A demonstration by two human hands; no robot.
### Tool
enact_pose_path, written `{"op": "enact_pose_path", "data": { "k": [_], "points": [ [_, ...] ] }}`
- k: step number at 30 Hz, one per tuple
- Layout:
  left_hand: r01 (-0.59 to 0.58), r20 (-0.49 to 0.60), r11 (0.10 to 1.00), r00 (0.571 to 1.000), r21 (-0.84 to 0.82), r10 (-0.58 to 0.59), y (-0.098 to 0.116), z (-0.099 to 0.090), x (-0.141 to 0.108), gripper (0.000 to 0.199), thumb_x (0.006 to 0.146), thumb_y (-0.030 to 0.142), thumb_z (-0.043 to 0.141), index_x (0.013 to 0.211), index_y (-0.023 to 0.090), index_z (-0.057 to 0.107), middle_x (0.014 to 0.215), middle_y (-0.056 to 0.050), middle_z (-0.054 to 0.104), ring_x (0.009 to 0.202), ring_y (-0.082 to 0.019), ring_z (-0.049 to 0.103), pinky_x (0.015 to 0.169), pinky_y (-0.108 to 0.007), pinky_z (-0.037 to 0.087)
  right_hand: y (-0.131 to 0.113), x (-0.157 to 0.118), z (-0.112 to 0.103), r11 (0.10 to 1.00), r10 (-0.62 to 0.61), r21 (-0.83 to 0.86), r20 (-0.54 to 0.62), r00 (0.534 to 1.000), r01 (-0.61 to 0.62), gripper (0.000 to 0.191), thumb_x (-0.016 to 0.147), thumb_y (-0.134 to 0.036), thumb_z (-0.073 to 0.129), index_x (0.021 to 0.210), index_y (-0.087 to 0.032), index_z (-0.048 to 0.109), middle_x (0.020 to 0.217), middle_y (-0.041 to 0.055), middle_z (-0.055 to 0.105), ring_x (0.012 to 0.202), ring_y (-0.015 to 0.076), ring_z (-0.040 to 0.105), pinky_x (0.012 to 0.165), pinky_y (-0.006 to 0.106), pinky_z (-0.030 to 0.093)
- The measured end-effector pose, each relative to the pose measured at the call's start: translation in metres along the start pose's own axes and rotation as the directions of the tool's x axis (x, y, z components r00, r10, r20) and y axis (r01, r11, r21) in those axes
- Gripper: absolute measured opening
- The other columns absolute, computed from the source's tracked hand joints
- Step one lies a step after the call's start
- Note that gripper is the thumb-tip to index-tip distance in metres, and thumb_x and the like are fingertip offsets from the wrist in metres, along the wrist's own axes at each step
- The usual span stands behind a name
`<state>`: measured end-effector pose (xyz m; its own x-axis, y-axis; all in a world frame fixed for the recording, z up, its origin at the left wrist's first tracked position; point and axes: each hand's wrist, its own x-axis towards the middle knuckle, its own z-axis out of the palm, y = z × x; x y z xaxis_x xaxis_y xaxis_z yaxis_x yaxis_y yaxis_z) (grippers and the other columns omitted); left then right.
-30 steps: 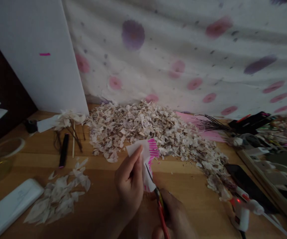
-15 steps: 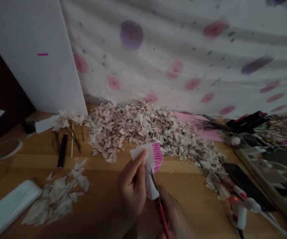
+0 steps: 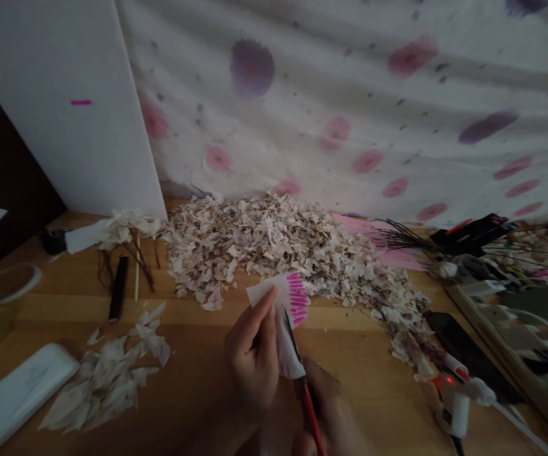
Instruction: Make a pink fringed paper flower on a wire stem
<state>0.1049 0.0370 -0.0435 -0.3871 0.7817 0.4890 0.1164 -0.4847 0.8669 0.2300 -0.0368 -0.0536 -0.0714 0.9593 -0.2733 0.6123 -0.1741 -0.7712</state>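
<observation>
Between the thumb and fingers of my left hand (image 3: 253, 354) a white piece of paper (image 3: 284, 292) is pinched. Pink marker strokes line the paper's right edge, and a few more show at its lower end. My right hand (image 3: 325, 399) grips red-handled scissors (image 3: 310, 411). Their dark blade lies along the lower part of the paper, just right of my left fingers. Whether the blades are fully closed cannot be made out. Beyond the paper spreads a large heap of pale dried petals (image 3: 274, 234).
A smaller petal pile (image 3: 107, 380), a black marker (image 3: 118, 289) and a white case (image 3: 21, 399) are on the left. At right are a glue gun (image 3: 455, 399) with a red light, a dark phone (image 3: 468, 354) and a bundle of black wires (image 3: 407, 237). A flowered curtain (image 3: 302, 82) hangs behind.
The pink-marked edge of the paper has shifted slightly left and bent a little. The scissors and both hands have hardly moved.
</observation>
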Motion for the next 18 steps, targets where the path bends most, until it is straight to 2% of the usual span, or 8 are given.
{"op": "enact_pose_path", "data": {
  "k": [4,10,14,18],
  "points": [
    [0.039,-0.018,0.999,0.999,-0.028,-0.040,0.000,-0.001,0.000,0.039,0.096,0.009,0.064,0.122,0.035,0.076,0.115,0.001,0.081,0.099,-0.013,0.079,0.088,-0.015,0.060,-0.001,0.002,-0.002,0.999,0.018,0.036,0.041,0.999,-0.019,0.033,0.078,-0.050,0.075,0.088,-0.022,0.061,0.079,0.0020,0.065,0.071,0.0202,0.062,0.060,0.027,0.047],
    [0.146,0.021,0.982,0.989,-0.121,-0.145,0.004,-0.007,-0.002,0.030,0.095,0.020,0.070,0.119,0.035,0.078,0.117,0.001,0.081,0.104,-0.015,0.078,0.089,-0.016,0.061,0.008,0.004,-0.001,1.000,0.020,-0.007,-0.012,1.000,-0.020,0.034,0.077,-0.049,0.077,0.082,-0.024,0.056,0.077,0.0017,0.062,0.070,0.0208,0.062,0.059,0.028,0.047],
    [0.168,0.029,0.978,0.986,-0.123,-0.165,0.006,-0.010,0.001,0.023,0.093,0.020,0.071,0.108,0.033,0.082,0.106,0.001,0.084,0.095,-0.013,0.080,0.087,-0.016,0.061,0.010,0.004,-0.004,0.997,-0.004,-0.075,-0.002,1.000,0.004,0.036,0.070,-0.046,0.080,0.087,-0.025,0.056,0.080,0.0016,0.064,0.071,0.0224,0.062,0.063,0.030,0.047],
    [0.168,0.021,0.978,0.986,-0.123,-0.167,0.006,-0.009,0.003,0.022,0.090,0.016,0.072,0.102,0.030,0.083,0.099,0.000,0.084,0.088,-0.014,0.081,0.082,-0.016,0.063,0.004,0.001,-0.010,0.987,0.015,-0.161,0.027,1.000,-0.010,0.048,0.060,-0.039,0.083,0.097,-0.025,0.056,0.086,0.0024,0.070,0.077,0.0251,0.065,0.067,0.031,0.047]
  ]
}}
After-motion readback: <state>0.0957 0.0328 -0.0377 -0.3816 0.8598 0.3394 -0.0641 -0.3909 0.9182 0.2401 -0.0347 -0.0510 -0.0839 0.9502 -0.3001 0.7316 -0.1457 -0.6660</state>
